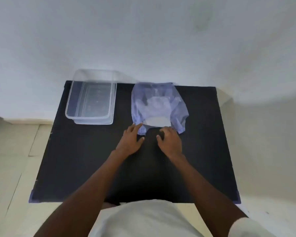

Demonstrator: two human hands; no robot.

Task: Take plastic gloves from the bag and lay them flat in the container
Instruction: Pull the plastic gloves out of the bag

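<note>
A translucent bluish plastic bag (179, 106) lies on the black table (85, 159), right of centre at the back. Pale plastic gloves (156, 103) show through it, and a white edge shows at its near opening. My left hand (130, 141) rests at the bag's near left corner, fingertips touching the plastic, fingers apart. My right hand (169, 140) sits at the near right of the opening with its fingers curled on the bag's edge; whether it grips is unclear. A clear rectangular container (91, 98) stands at the back left, with nothing in it.
The table stands against a white wall (143, 40). Pale tiled floor (12, 159) shows to the left and right of the table. My white shirt fills the bottom of the view.
</note>
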